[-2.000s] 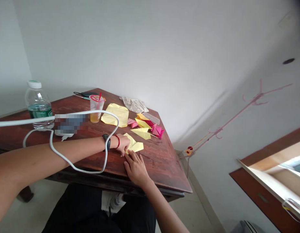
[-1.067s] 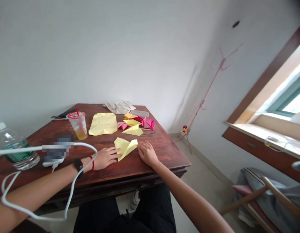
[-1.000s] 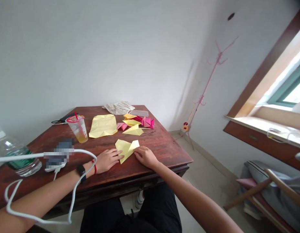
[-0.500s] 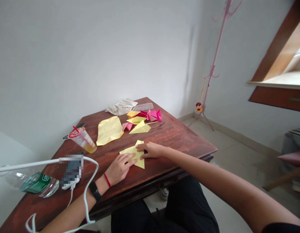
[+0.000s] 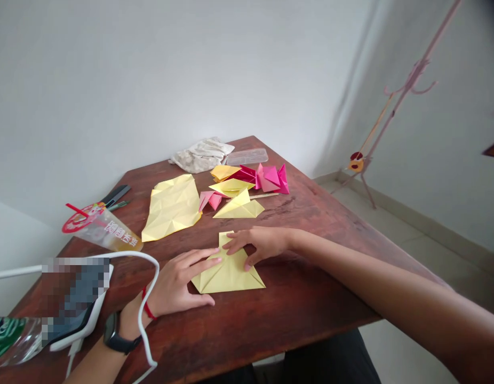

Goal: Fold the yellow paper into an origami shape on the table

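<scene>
Opened out wider than in the earlier frame, the folded yellow paper (image 5: pixel 229 272) now forms a broad triangle, and both hands sit closer around it. Farthest left stand a lidded plastic cup (image 5: pixel 103 229) and a creased yellow sheet (image 5: pixel 170 208) on the dark wooden table (image 5: pixel 247 341). The left hand (image 5: pixel 177 280) lies open, fingertips on the paper's left side, holding nothing. The right hand (image 5: pixel 261 244) spreads open over its upper part, not pinching, well short of the pink origami pieces (image 5: pixel 271 178)
</scene>
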The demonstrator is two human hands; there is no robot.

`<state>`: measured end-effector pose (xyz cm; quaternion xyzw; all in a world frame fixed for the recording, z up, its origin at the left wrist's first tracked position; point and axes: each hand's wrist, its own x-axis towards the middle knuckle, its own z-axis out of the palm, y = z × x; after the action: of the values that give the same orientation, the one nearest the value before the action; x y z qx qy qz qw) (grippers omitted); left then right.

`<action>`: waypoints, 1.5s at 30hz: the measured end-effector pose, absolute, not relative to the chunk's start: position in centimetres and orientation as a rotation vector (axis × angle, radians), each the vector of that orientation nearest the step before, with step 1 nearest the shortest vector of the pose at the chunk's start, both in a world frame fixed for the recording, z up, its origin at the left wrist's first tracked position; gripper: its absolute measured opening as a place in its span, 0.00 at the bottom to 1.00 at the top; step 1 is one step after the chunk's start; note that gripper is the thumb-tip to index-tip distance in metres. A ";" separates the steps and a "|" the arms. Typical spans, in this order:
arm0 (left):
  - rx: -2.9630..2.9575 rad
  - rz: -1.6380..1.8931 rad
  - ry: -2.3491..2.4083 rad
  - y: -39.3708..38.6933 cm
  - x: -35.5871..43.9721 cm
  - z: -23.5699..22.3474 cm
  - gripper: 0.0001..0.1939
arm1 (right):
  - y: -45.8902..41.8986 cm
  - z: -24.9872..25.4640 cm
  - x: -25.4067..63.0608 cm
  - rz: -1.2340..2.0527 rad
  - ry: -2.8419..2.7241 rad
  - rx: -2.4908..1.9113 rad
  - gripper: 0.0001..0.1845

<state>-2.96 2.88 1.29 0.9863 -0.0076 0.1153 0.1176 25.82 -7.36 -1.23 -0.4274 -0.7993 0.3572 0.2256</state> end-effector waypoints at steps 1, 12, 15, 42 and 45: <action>2.851 0.354 -0.050 3.0 -2.7 1.0 0.37 | -7.5 -1.1 26.0 0.995 -2.204 -1.166 0.28; 2.753 0.134 0.187 4.4 -5.2 0.9 0.42 | -8.9 -1.1 25.8 0.949 -2.110 -1.120 0.17; 2.709 0.161 0.181 4.5 -5.4 0.7 0.35 | -8.8 -1.3 25.9 0.967 -2.050 -1.137 0.19; 2.880 0.589 -0.175 1.0 -3.1 0.5 0.22 | -9.0 -1.4 26.0 1.012 -2.059 -1.215 0.22; 2.909 0.528 -0.260 0.9 -2.8 0.2 0.18 | -9.4 -1.4 25.7 1.008 -2.141 -1.230 0.41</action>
<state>-2.77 0.86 0.22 0.9764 -0.0872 0.1774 0.0868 25.75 -9.37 -1.44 -0.4484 -0.7802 0.3672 0.2351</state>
